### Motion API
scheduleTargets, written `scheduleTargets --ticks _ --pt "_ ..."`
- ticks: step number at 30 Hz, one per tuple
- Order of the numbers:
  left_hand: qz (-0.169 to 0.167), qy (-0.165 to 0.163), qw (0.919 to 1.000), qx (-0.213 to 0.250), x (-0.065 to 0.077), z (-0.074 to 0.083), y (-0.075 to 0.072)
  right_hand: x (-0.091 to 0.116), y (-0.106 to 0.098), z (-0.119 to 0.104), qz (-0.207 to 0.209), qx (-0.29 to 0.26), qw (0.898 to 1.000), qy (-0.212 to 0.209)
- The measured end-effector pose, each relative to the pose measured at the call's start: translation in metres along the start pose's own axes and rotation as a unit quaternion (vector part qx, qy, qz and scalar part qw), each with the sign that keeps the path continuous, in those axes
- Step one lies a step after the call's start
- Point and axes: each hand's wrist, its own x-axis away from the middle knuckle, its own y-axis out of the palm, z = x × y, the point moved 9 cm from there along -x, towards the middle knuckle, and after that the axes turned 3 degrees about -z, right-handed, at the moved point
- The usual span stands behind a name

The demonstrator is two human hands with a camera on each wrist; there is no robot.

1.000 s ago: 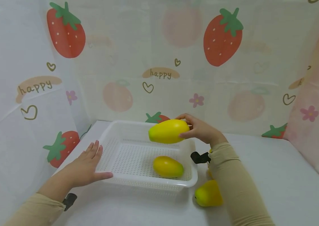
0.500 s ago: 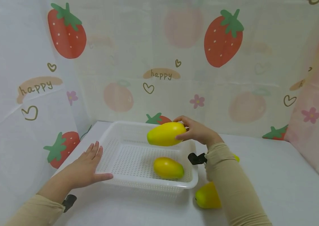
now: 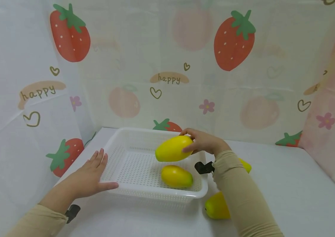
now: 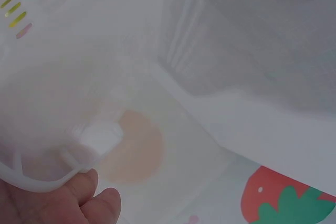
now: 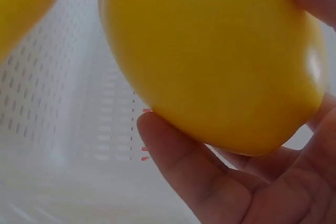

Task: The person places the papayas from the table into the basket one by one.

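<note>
My right hand [image 3: 206, 142] grips a yellow papaya [image 3: 171, 149] by its right end, its greenish tip pointing left. The fruit is held over the right half of a white perforated plastic basket [image 3: 155, 193]. A second papaya [image 3: 176, 176] lies on the basket floor, near the front right corner, just below the held one in the head view. My left hand [image 3: 87, 179] rests at the basket's left side, fingers straight and thumb along the front rim. Up close in the right wrist view, fingers and thumb curl round the held papaya [image 5: 210, 66].
Right of the basket, another papaya [image 3: 217, 205] lies on the white table [image 3: 297, 184], partly behind the right sleeve [image 3: 241, 191]. One more yellow fruit [image 3: 245, 165] peeks out past that sleeve. A strawberry-printed curtain [image 3: 167, 42] stands behind and at the sides.
My right hand has lowered the papaya and shifted it slightly left over the basket. More of the fruit behind the right sleeve shows now. The left hand stays put.
</note>
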Motion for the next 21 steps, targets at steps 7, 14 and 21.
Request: scheduleTargets --ticks 7,14,21 --pt "-0.004 -0.002 1.0000 -0.001 0.0016 0.0018 -0.0014 -0.0015 0.0042 0.0049 -0.005 -0.001 0.999 0.034" --pt "-0.005 -0.005 1.0000 -0.003 0.0034 0.0024 -0.0027 -0.0001 0.0021 0.0042 0.011 0.015 0.999 0.047" --pt "-0.007 -0.009 0.9999 -0.003 0.0042 0.0010 -0.0013 0.0027 -0.0032 0.0008 0.021 0.003 0.999 0.032"
